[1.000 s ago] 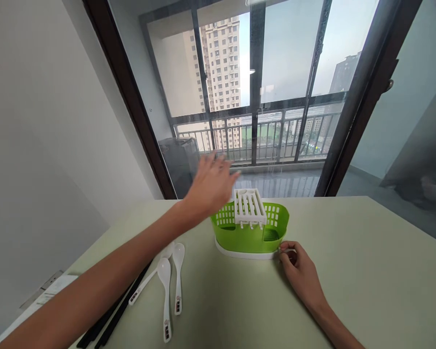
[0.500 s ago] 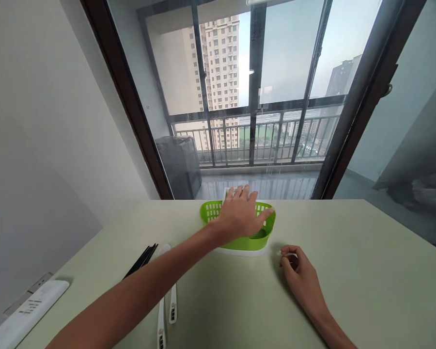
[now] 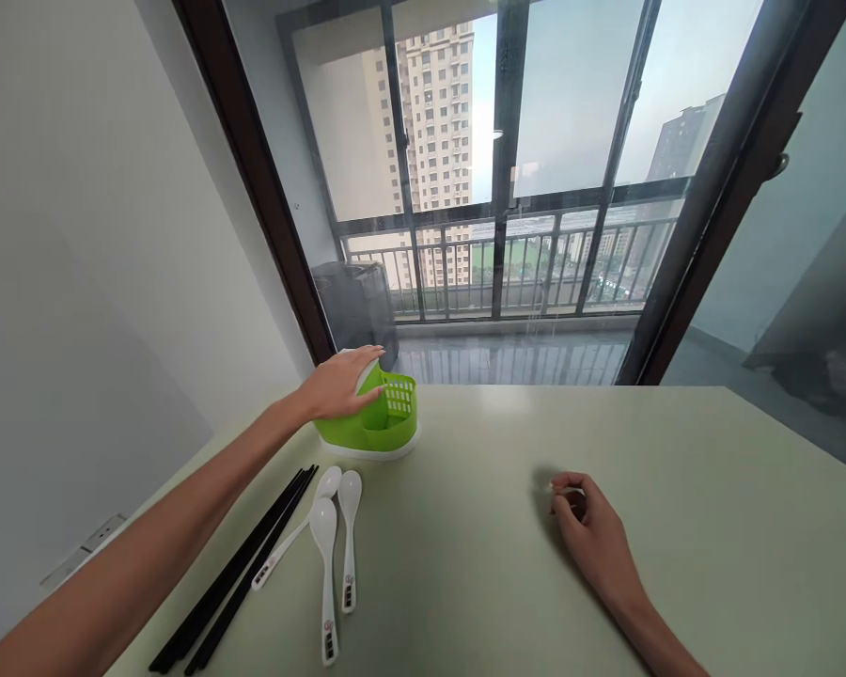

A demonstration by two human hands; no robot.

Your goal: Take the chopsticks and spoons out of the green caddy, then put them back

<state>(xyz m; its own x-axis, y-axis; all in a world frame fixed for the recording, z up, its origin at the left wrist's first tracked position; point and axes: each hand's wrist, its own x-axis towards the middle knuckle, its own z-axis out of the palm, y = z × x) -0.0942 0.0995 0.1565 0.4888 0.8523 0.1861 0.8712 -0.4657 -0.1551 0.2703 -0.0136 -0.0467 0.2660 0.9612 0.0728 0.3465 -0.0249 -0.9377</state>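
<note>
A green plastic cutlery basket (image 3: 387, 437) with slotted walls and a white base stands near the table's far edge, left of centre. My left hand (image 3: 338, 385) is over its left part, thumb towards the near side and fingers across the top of the raised middle piece; the hand covers part of the basket. My right hand (image 3: 587, 527) rests on the table to the right, fingers curled together, with no held thing showing. Nearest my left forearm lie several black chopsticks (image 3: 236, 574). Beside them are three white spoons: one slanted (image 3: 330, 483), one in front (image 3: 323, 527), one at right (image 3: 351, 491).
The pale green table (image 3: 465, 564) ends at a large dark-framed glass door (image 3: 504, 188) with a balcony behind it. A white wall (image 3: 113, 282) borders the left side, with a power socket (image 3: 103, 531) low on it.
My left hand has moved left together with the green basket, which now stands further left and turned. The spoons and chopsticks have come out from behind my forearm. My right hand stays put.
</note>
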